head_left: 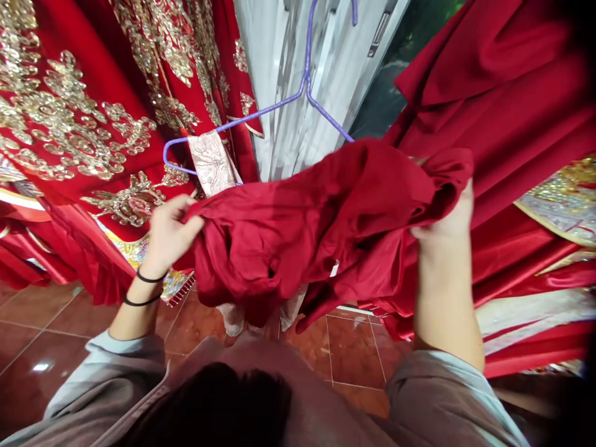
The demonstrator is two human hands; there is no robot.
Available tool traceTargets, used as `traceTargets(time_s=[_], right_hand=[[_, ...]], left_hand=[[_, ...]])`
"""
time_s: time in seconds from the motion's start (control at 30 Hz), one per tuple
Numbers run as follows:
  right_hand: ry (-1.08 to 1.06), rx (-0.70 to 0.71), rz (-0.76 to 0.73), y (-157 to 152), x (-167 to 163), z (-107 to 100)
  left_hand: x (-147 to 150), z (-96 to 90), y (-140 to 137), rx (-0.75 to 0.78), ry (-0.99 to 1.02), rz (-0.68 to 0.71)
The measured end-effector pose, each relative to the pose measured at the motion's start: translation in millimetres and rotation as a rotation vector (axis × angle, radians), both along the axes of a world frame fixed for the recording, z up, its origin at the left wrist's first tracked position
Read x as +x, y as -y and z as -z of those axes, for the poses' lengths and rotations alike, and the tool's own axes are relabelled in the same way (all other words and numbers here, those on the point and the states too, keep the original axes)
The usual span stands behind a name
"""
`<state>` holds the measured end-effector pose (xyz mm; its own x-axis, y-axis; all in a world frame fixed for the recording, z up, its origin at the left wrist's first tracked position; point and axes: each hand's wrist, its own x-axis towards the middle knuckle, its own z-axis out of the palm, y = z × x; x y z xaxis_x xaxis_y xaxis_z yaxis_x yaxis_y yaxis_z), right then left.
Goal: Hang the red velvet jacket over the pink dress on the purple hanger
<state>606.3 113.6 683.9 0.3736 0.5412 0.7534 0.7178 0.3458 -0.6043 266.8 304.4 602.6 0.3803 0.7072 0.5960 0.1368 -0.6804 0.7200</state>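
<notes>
A crumpled red garment [288,230] is stretched between my two hands in front of my body. My left hand [172,230] pinches its left edge between thumb and fingers. On the other side, my right hand [449,214] holds the bunched right end; cloth covers its fingers. Just beyond the garment hangs a purple wire hanger [267,110], its right arm partly hidden by the red cloth. A pale pink patterned strip of fabric [212,162] is looped over the hanger's left arm.
Red gowns with gold sequin embroidery [84,139] hang close on the left. More red fabric [503,105] hangs on the right. Behind the hanger stands a grey-white panel with a metal handle [379,34]. Reddish floor tiles [354,347] lie below.
</notes>
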Motion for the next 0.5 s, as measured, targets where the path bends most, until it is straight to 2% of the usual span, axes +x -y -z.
traceTargets(time_s=[0.07, 0.1, 0.2, 0.27, 0.33, 0.37, 0.4, 0.43, 0.5], right_hand=[[-0.140, 0.083, -0.056, 6.9, 12.2, -7.1], [-0.139, 0.098, -0.001, 8.2, 20.9, -8.6], [-0.035, 0.024, 0.333, 8.6, 45.7, -4.5], [0.117, -0.062, 0.557, 10.0, 44.0, 5.5], [0.329, 0.041, 0.698, 11.9, 15.4, 24.3], [0.436, 0.174, 0.699, 11.8, -8.1, 38.0], [0.467, 0.298, 0.631, 10.2, -35.2, 54.7], [0.485, 0.264, 0.497, 6.6, -63.4, 73.6], [0.476, -0.098, 0.192, -6.6, -111.7, 113.6]], left_hand=[[-15.5, -18.8, -10.8, 0.158, 0.177, -0.209], [-20.5, -28.4, -16.1, 0.236, 0.259, -0.276], [-23.7, -53.6, -29.6, 0.364, 0.411, -0.365], [-17.4, -63.6, -33.6, 0.285, 0.430, -0.339], [-6.2, -65.8, -31.4, 0.061, 0.454, -0.255], [0.5, -64.3, -27.9, -0.070, 0.476, -0.192], [7.3, -61.7, -23.0, -0.182, 0.497, -0.123], [13.8, -58.4, -17.0, -0.254, 0.517, -0.060], [24.0, -52.1, -3.3, -0.245, 0.537, 0.015]])
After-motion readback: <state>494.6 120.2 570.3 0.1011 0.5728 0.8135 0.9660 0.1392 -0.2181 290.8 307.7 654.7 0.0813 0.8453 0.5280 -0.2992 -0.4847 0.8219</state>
